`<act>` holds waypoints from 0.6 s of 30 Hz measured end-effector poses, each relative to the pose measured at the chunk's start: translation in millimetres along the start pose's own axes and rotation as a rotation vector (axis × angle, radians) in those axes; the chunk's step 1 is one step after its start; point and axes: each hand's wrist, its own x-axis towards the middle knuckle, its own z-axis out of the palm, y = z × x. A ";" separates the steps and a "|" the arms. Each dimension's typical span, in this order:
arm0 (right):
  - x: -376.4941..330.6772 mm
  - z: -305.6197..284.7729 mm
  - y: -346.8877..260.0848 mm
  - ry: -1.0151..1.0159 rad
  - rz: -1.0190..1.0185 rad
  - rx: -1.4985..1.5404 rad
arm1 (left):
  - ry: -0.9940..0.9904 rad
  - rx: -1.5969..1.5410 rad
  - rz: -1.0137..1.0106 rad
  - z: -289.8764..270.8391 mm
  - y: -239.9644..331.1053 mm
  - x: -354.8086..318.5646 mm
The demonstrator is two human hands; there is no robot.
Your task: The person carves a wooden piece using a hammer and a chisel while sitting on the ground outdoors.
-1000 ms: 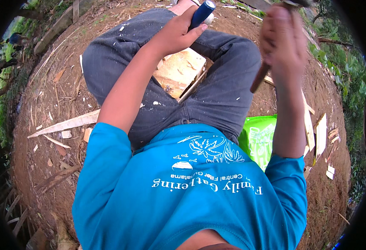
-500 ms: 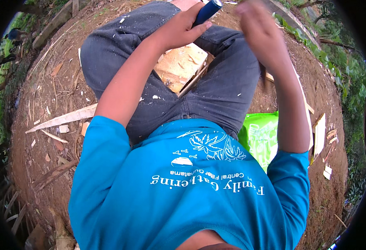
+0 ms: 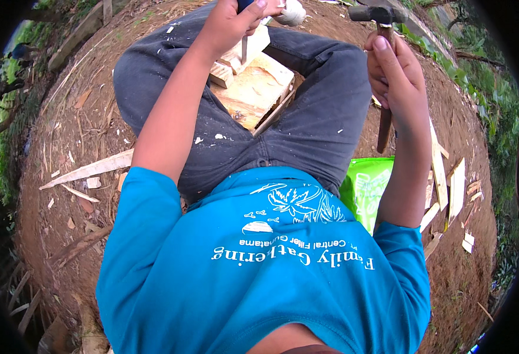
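Note:
My left hand (image 3: 227,29) is closed around the blue handle of a chisel (image 3: 244,50), partly cut off by the top edge. Its metal blade points down against a pale piece of wood (image 3: 257,43) lying on a larger wood block (image 3: 259,82) between my legs. Over to the right, my right hand (image 3: 398,71) grips a hammer (image 3: 384,127) by its wooden handle. The dark hammer head is raised above the fist, apart from the chisel. My fingers hide part of both handles.
A bright green bag (image 3: 365,189) lies beside my right hip. Split wood strips (image 3: 457,189) are scattered on the brown soil at the right, and a long pale stick (image 3: 88,168) lies at the left. Near my foot is a whitish rounded thing (image 3: 292,13).
My left hand has shifted left, and the chisel now stands with its blade down on the wood. My right hand, blurred before, has moved right and lower, showing the hammer clearly.

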 end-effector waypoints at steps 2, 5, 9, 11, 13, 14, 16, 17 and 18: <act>-2.8 -1.6 -5.8 -0.012 -0.023 0.025 | -0.014 0.094 0.030 10.2 10.1 -1.5; -4.1 -3.4 -12.2 -0.043 -0.091 0.014 | -0.027 0.398 0.145 15.5 10.9 -3.6; -2.7 5.4 -28.4 0.021 -0.215 -0.007 | -0.017 0.678 0.293 18.3 3.0 -7.5; 0.9 2.2 -56.0 -0.156 -0.151 0.157 | -0.008 0.754 0.384 22.5 -6.1 -4.8; 12.0 3.7 -65.0 -0.202 -0.128 0.254 | -0.063 0.642 0.336 26.1 -3.5 -4.7; 21.5 21.2 -41.8 -0.076 -0.232 0.207 | -0.067 0.607 0.305 20.8 -1.8 -9.4; 34.4 41.9 -16.9 0.035 -0.438 -0.190 | -0.130 0.584 0.166 14.9 0.4 -8.7; 37.5 43.0 -16.6 0.060 -0.457 -0.261 | -0.159 0.575 0.097 12.4 1.4 -8.3; 38.8 45.9 -18.9 0.088 -0.474 -0.330 | -0.112 0.668 0.196 13.4 -2.4 -7.2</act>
